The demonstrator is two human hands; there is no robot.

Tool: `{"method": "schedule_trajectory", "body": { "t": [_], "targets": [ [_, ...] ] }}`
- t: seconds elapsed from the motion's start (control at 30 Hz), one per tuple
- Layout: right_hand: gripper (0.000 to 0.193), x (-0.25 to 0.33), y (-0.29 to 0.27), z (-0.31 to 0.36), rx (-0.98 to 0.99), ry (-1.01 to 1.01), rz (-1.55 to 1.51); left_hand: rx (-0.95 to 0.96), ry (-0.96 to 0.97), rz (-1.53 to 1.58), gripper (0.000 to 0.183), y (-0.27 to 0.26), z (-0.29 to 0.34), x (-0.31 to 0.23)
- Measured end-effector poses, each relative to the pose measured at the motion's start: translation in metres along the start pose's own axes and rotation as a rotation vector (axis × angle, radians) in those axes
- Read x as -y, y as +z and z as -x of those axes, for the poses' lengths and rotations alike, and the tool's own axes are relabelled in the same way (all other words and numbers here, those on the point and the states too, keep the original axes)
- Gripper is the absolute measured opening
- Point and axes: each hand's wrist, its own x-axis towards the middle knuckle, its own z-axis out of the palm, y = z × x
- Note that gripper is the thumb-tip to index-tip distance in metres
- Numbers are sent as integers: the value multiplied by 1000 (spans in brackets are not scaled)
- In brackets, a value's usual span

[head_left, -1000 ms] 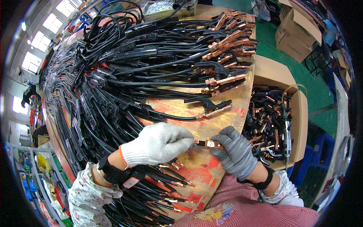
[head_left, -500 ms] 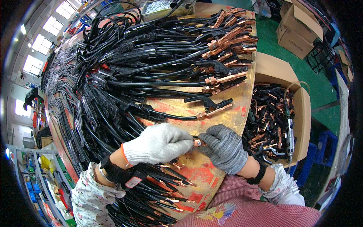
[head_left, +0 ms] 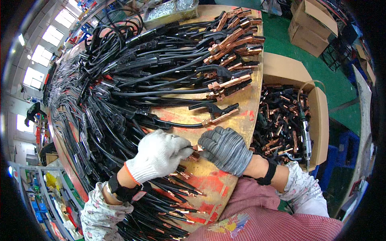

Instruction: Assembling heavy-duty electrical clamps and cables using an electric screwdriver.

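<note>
Little copper (head_left: 197,148) shows, mostly hidden between left hand (head_left: 162,156) and right hand (head_left: 226,151).

No legible text; pale wrist tag (head_left: 139,195) too small to read.

A wooden table (head_left: 237,124) with worn yellowish boards and patches of red paint (head_left: 213,182) carries a thick spread of black cables (head_left: 161,92). Copper-jawed clamps (head_left: 214,107) lie along its right edge, copper-tipped cable ends (head_left: 185,191) toward the near side. A clear tray (head_left: 172,18) sits at the far end. Cardboard boxes (head_left: 309,38) stand on the green floor (head_left: 287,48).
</note>
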Motion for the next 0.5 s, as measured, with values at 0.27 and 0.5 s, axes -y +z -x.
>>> {"method": "schedule_trajectory", "body": {
  "t": [0.27, 0.5],
  "targets": [
    [23, 3, -1, -5, 30, -2, 2, 4, 4, 3, 14, -2, -5, -7],
    [61, 3, -48, 32, -62, 269, 131, 104, -139, 77, 54, -7, 2, -8]
  ]
}}
